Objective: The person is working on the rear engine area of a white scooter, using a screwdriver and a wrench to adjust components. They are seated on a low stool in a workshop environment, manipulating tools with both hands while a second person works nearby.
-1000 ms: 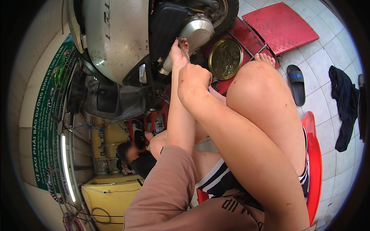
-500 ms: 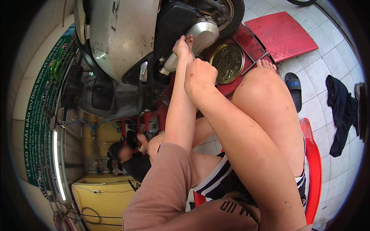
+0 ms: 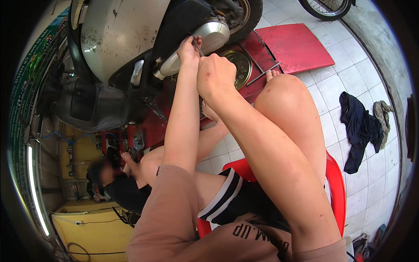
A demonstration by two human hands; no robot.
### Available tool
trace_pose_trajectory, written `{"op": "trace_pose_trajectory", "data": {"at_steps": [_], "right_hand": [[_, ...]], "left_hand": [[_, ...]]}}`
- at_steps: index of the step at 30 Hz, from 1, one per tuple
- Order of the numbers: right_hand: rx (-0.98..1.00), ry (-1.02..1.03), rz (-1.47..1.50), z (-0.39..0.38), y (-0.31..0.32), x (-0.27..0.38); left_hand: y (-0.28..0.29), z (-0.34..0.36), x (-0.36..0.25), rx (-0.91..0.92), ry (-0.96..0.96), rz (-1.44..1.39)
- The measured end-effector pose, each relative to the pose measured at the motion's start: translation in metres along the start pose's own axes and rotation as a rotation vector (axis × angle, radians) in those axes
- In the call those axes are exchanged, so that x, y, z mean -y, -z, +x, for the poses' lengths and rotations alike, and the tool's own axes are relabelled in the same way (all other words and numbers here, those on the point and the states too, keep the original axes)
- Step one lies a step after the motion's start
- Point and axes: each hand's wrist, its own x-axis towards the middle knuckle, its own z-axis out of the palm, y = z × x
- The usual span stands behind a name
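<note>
My left hand point(image 3: 188, 52) is closed round a thin metal tool point(image 3: 198, 49) just beside the silver engine cover point(image 3: 214, 30) of a scooter point(image 3: 111, 35). My right hand point(image 3: 217, 74) is closed in a fist on the lower part of the same tool, which is mostly hidden under its knuckles; I cannot make out what the tool's tip engages. A round gold-coloured pan point(image 3: 244, 70) with dark liquid lies partly hidden behind my right hand, on a red metal platform point(image 3: 301, 48).
My bare knees and legs surround my arms above a red plastic chair point(image 3: 337, 192). At lower left, a person point(image 3: 122, 192) in black works low by the scooter. Dark cloth point(image 3: 355, 131) lies on the tiled floor point(image 3: 366, 187). A spoked wheel point(image 3: 325, 13) stands at upper right.
The view has turned, shifting the scooter and both hands leftward in the picture and bringing the spoked wheel further in. My hands stay closed on the tool near the engine cover.
</note>
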Motion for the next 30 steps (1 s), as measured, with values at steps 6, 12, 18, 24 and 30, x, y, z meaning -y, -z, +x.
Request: {"op": "trace_pose_trajectory", "data": {"at_steps": [6, 12, 18, 24, 30], "right_hand": [[-0.152, 0.105, -0.117, 0.0, 0.003, -0.009], [-0.066, 0.043, -0.222, -0.005, 0.013, -0.001], [-0.111, 0.028, -0.135, 0.013, 0.0, -0.017], [-0.032, -0.008, -0.081, 0.032, -0.016, -0.029], [-0.076, 0.036, 0.046, 0.048, -0.015, -0.061]], "left_hand": [[0.007, -0.049, 0.002, 0.216, 0.316, 0.006], [-0.005, -0.127, -0.045, 0.421, 0.475, 0.645], [0.008, -0.192, -0.052, 0.398, 0.064, 0.951], [0.027, -0.185, -0.036, 0.234, 0.178, 0.532], [0.026, -0.152, -0.015, 0.127, 0.044, 0.668]]}}
